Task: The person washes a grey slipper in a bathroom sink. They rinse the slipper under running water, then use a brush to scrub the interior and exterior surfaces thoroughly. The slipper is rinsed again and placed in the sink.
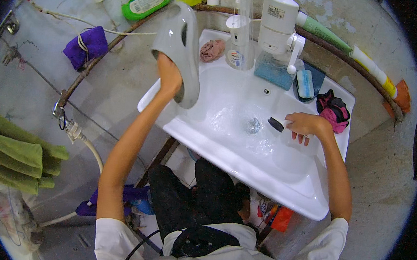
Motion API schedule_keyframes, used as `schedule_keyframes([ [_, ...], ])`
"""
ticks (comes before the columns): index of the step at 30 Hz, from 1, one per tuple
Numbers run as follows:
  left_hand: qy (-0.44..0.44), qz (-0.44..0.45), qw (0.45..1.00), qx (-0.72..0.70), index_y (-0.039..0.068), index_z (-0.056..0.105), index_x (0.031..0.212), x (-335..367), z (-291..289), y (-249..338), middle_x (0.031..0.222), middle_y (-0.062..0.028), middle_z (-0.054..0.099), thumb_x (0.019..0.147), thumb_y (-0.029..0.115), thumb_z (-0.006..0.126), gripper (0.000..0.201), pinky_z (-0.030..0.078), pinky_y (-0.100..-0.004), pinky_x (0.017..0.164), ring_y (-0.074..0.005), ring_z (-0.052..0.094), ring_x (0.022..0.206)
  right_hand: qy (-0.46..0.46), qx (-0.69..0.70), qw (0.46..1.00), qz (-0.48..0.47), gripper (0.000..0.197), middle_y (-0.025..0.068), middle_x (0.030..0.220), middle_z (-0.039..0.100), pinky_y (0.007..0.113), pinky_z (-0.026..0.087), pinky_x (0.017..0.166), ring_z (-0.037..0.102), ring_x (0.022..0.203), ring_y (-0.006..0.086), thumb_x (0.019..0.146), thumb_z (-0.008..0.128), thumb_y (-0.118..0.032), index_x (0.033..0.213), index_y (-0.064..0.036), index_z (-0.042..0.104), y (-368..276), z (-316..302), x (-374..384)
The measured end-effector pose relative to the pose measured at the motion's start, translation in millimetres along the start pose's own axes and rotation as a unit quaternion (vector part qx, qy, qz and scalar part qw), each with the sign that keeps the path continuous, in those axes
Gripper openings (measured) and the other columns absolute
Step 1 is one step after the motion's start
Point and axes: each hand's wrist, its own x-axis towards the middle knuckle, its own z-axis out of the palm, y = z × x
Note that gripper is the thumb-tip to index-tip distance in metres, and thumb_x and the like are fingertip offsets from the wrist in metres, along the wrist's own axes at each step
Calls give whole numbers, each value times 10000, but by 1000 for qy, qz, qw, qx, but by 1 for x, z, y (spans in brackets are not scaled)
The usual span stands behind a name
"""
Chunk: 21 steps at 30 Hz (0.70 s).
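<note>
My left hand [169, 73] is pushed into the opening of a grey slip-on clog [192, 61] and holds it upright over the left side of the white sink [220, 94]. The clog hides my left fingers. Over the right part of the basin, my right hand [306, 125] is open, its fingers loosely apart and pointing left. A small dark oval piece [276, 124] is close to those fingertips; whether it touches them I cannot tell. Beside it, shallow water shimmers around the drain [253, 126].
Along the back rim are a pink cloth [212, 50], a clear cup [239, 55], a white dispenser-like fixture [276, 26] with a lever, and a blue-white soap bar [305, 83]. A pink-black cloth [334, 111] lies at right. A green towel [14, 148] hangs left.
</note>
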Motion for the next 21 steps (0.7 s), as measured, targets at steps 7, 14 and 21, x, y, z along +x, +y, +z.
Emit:
schedule_keyframes([
  [7,-12,93,996,-7,-57,531,1218,1,-7,-21,1169,-173,618,862,120,625,409,435,-372,946,-283,587,1063,-5,-6,1000,-15,406,141,879,649,377,587,527,666,662,210,919,437,-201,1282,-24,469,-1,1,-4],
  [14,23,94,995,-7,-67,546,1188,12,-7,-7,1176,-230,601,874,73,552,345,423,-399,950,-373,565,1087,9,7,1000,-6,361,135,895,655,369,582,529,672,664,205,938,444,-214,1240,-23,492,-6,-2,-14],
  [21,-183,81,966,163,-56,540,1207,29,-37,-3,1231,-271,563,870,88,506,368,404,-445,986,-444,517,1143,-2,5,1000,-11,394,135,868,644,379,580,526,656,647,200,928,436,-202,1279,-27,472,-6,-5,-10],
])
